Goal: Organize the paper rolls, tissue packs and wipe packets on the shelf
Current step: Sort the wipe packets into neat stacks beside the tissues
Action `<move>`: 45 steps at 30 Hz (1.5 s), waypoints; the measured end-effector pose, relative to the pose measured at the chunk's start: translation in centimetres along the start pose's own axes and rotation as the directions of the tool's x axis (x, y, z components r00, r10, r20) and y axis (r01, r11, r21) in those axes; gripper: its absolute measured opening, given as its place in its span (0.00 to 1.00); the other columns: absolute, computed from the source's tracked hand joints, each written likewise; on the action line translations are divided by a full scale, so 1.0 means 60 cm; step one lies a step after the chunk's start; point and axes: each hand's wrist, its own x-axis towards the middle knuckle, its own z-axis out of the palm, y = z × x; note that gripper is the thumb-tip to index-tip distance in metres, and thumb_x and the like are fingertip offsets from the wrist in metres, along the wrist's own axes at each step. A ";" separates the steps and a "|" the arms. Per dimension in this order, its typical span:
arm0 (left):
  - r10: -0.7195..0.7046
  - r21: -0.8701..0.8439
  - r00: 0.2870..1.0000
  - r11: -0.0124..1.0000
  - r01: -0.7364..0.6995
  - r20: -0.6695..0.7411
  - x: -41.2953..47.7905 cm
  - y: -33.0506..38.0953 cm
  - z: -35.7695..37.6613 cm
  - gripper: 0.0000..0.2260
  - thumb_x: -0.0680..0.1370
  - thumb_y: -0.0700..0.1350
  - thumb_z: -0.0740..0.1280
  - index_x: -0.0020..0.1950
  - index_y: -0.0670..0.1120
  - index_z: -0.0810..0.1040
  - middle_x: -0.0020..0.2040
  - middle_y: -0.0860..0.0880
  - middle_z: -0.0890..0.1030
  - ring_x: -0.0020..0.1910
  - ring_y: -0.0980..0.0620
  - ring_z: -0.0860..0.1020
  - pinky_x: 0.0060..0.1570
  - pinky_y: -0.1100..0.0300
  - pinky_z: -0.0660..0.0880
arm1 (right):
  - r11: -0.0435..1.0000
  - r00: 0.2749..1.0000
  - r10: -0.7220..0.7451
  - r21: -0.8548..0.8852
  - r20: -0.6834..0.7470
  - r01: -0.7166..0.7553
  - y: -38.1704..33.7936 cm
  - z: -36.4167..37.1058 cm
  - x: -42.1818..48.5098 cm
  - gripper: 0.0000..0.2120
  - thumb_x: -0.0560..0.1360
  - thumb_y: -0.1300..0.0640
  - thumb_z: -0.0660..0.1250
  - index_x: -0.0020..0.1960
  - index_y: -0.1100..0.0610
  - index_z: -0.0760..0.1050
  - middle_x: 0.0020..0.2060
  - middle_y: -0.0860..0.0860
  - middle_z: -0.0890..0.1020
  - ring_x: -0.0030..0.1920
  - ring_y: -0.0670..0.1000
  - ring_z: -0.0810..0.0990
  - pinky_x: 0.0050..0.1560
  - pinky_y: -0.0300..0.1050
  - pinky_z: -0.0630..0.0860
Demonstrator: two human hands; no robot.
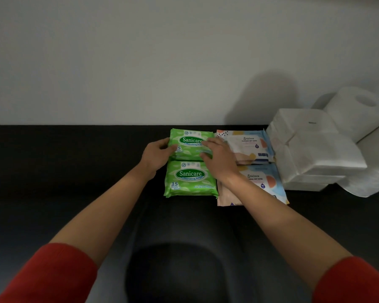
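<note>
1. The rear green wipe pack point(188, 149) lies flat on the dark shelf point(74, 160), close to the white wall point(140, 62). From my remote view I read both hands on it.
2. The left hand point(157, 154) grips the pack's left end, with the thumb on top and the fingers curled at the edge.
3. The right hand point(219, 157) holds the pack's right end, with the fingers laid over the top face and the thumb at the near edge.
4. The front green wipe pack point(190, 179) lies just in front, touching the rear one edge to edge (label side up, as on the rear pack).
5. To the right I see a rear pastel wipe pack point(249, 145) and a front pastel wipe pack point(265, 182), just beside the green pair. The right forearm crosses the front one.
6. Further right, white tissue packs point(315, 149) are stacked against the pastel packs.
7. Paper rolls point(357, 110) sit at the far right, behind and beside the tissue stack.
8. Red sleeves point(53, 276) cover both upper arms at the bottom corners.
</note>
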 end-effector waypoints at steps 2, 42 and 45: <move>-0.002 0.022 1.000 1.000 0.003 -0.015 -0.001 0.001 -0.001 0.16 0.77 0.44 0.68 0.65 0.43 0.76 0.56 0.49 0.82 0.51 0.52 0.81 0.58 0.55 0.76 | 1.000 1.000 0.004 -0.002 0.004 -0.004 0.001 0.000 0.000 0.20 0.79 0.57 0.62 0.71 0.56 0.69 0.71 0.52 0.68 0.72 0.52 0.61 0.71 0.44 0.55; 0.016 0.195 0.992 0.981 0.009 -0.127 -0.035 0.004 0.001 0.31 0.74 0.52 0.70 0.74 0.43 0.64 0.69 0.45 0.72 0.66 0.49 0.72 0.61 0.58 0.69 | 0.997 0.997 -0.063 0.029 -0.047 0.064 0.006 0.004 -0.016 0.19 0.77 0.51 0.66 0.66 0.54 0.72 0.64 0.49 0.70 0.67 0.49 0.65 0.61 0.38 0.60; -0.023 0.196 0.990 0.979 0.050 -0.140 -0.050 -0.019 -0.009 0.33 0.73 0.56 0.70 0.73 0.45 0.64 0.68 0.46 0.72 0.66 0.48 0.72 0.63 0.56 0.70 | 0.992 0.995 -0.100 0.080 -0.018 0.102 0.006 -0.010 -0.037 0.21 0.72 0.48 0.71 0.63 0.52 0.74 0.60 0.47 0.71 0.62 0.45 0.65 0.57 0.36 0.59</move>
